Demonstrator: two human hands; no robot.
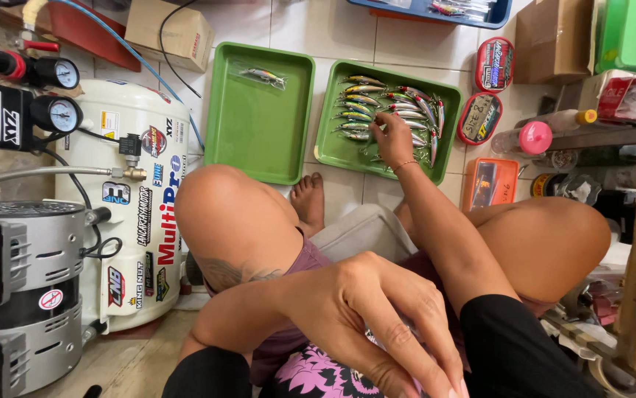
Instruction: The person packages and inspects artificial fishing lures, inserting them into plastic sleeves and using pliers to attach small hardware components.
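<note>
The lures (388, 110) are lying in rows in the right green tray (333, 144) on the tiled floor (347, 37), silver and yellow-green bodies side by side. The right hand (394, 138) is reaching down into that tray, fingers curled among the lures at its near middle; whether it is pinching one I cannot tell. A thin bracelet (406, 165) is circling its wrist. The left hand (377, 317) is hanging close to the camera over the lap, fingers spread loosely and drooping, gripping nothing.

Just left of that tray the second green tray (259, 140) is holding a single bagged lure (263, 76) near its far edge. Right of the lures two oval tins (486, 88) are sitting on the floor, with an orange box (489, 184) nearer the knee. A bare foot (308, 200) is resting between the trays' near edges. At far left a white compressor tank (137, 214) with gauges (58, 92) is standing beside the left knee (222, 214)
</note>
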